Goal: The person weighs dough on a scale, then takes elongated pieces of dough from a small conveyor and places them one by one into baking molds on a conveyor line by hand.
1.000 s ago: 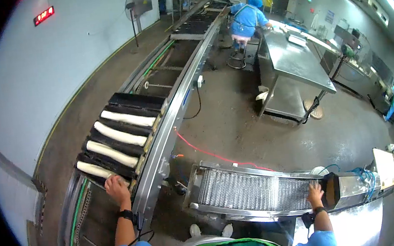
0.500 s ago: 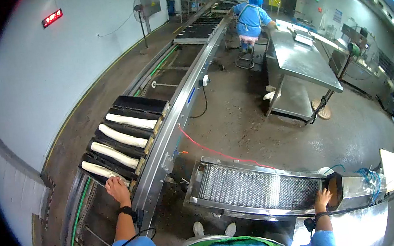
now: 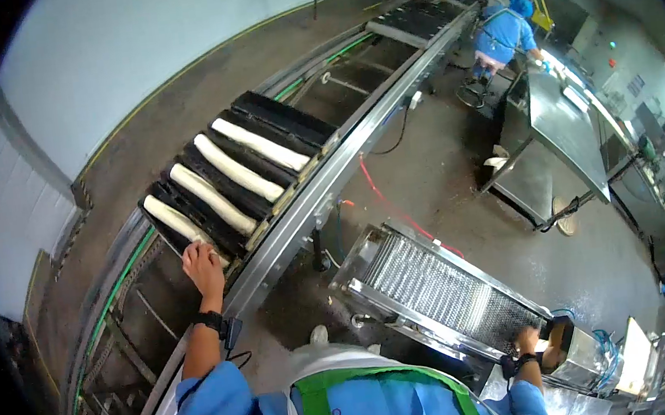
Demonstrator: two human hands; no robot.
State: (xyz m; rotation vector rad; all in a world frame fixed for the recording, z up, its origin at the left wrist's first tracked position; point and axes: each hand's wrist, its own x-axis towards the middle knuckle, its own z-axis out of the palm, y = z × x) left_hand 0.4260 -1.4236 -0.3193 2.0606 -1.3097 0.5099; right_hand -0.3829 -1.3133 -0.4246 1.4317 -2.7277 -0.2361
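Long pale dough strips (image 3: 206, 198) lie one each in dark trays on the conveyor at left. My left hand (image 3: 203, 266) is at the near end of the closest dough strip (image 3: 173, 218), its fingers bent over that end. The strip still rests in its black tray (image 3: 158, 228). At lower right my right hand (image 3: 529, 340) is at the far end of a metal mesh belt (image 3: 454, 288), beside a metal housing (image 3: 579, 356). Its fingers are blurred and partly hidden, so I cannot make out anything in them.
The tray conveyor's metal rail (image 3: 343, 154) runs away to the upper right. A co-worker in blue (image 3: 505, 34) is near a steel table (image 3: 563, 122). A red hose (image 3: 398, 215) crosses between the conveyor and the mesh belt. An empty-looking dark tray (image 3: 283, 119) follows the dough.
The view has tilted and turned, so the conveyors appear slanted more steeply. My left hand stays at the closest strip's end with its fingers more bent; my right hand stays by the mesh belt's end.
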